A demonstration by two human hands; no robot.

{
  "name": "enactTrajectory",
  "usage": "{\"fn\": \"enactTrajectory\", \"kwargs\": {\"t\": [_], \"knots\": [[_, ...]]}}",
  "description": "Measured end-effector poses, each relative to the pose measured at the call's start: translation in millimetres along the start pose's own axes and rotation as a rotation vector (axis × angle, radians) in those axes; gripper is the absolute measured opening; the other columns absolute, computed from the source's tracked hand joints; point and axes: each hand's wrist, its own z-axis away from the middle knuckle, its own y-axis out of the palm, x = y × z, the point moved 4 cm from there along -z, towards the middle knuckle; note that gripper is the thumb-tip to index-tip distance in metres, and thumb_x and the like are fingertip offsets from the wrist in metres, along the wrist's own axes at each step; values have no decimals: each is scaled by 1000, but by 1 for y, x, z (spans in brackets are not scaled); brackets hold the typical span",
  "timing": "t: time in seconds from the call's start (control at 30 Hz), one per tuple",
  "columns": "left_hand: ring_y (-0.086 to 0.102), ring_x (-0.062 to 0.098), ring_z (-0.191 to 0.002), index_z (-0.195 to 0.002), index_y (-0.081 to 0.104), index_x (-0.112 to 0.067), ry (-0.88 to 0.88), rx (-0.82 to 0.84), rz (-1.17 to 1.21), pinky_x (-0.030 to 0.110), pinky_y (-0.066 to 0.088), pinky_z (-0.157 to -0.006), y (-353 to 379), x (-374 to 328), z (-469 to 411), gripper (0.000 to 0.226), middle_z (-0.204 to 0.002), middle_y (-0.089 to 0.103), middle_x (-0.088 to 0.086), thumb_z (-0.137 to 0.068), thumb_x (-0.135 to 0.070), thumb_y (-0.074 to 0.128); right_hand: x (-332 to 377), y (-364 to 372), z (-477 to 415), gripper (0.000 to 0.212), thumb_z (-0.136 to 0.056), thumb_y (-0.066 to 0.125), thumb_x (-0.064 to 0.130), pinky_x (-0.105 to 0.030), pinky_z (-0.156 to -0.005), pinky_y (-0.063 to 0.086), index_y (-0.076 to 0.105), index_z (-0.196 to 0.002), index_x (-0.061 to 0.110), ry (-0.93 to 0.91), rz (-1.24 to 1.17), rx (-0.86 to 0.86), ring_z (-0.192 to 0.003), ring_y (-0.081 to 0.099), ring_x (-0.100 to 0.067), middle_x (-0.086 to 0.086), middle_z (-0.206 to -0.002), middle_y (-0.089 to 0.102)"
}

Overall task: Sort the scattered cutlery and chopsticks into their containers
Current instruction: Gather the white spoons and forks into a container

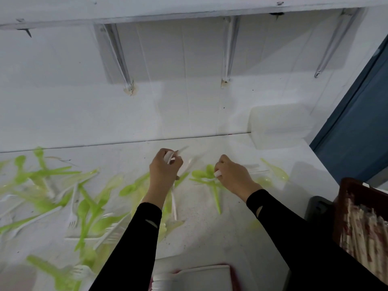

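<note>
Green and white plastic cutlery lies scattered over the white table, mostly at the left. My left hand grips a bundle of white plastic cutlery, its handles running down under my wrist. My right hand pinches a white piece above a small cluster of green spoons. A brown crate with paper-wrapped chopsticks stands at the right edge. A white container sits at the near edge.
A translucent white box stands at the back right against the wall. A pale green spoon lies to the right of my right hand. A shelf on brackets hangs above. A blue panel borders the right side.
</note>
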Motion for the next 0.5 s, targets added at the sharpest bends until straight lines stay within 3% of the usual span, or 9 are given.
{"fn": "enactTrajectory", "kwargs": {"t": [0.07, 0.17, 0.23, 0.3, 0.4, 0.5], "knots": [[60, 11, -67, -87, 62, -14, -58, 10, 126, 23, 48, -43, 0, 2, -3, 12, -93, 69, 3, -82, -13, 73, 1, 1, 1, 27, -97, 51, 13, -30, -74, 43, 61, -122, 16, -13, -10, 25, -96, 62, -27, 1, -125, 48], [56, 17, -66, -98, 59, -15, -82, 48, 121, 21, 45, -42, 4, 3, -6, 28, -93, 64, 3, -78, -15, 79, 5, 3, 1, 37, -98, 46, 13, -34, -85, 45, 56, -133, 21, -19, 14, 67, -107, 61, -28, 0, -126, 52], [62, 23, -68, -109, 55, -16, -119, 94, 94, 20, 42, -39, 11, 6, -11, 40, -91, 66, 4, -77, -13, 79, 4, 4, 1, 35, -97, 44, 13, -32, -84, 43, 60, -128, 22, -4, 32, 83, -107, 61, -29, -2, -120, 56], [67, 19, -69, -116, 57, -13, -151, 170, 40, 20, 41, -38, 22, 9, -18, 41, -83, 68, 4, -80, -11, 77, 2, 4, 1, 32, -96, 45, 15, -30, -81, 41, 64, -121, 21, 15, 16, 99, -105, 61, -29, -3, -115, 57], [64, 12, -59, -111, 61, -4, -158, 254, -130, 19, 43, -37, 38, 15, -29, 31, -85, 69, 8, -83, -7, 73, 1, 3, 1, 29, -94, 48, 19, -28, -80, 38, 66, -116, 21, 12, -4, 152, -106, 60, -26, -2, -115, 56], [62, 17, -61, -110, 61, -3, -123, 286, -331, 22, 48, -44, 52, 23, -41, 32, -95, 66, 10, -82, -10, 75, 0, 2, 1, 25, -93, 47, 15, -27, -78, 39, 66, -110, 18, 39, -19, 144, -103, 61, -27, -3, -112, 58]]}}
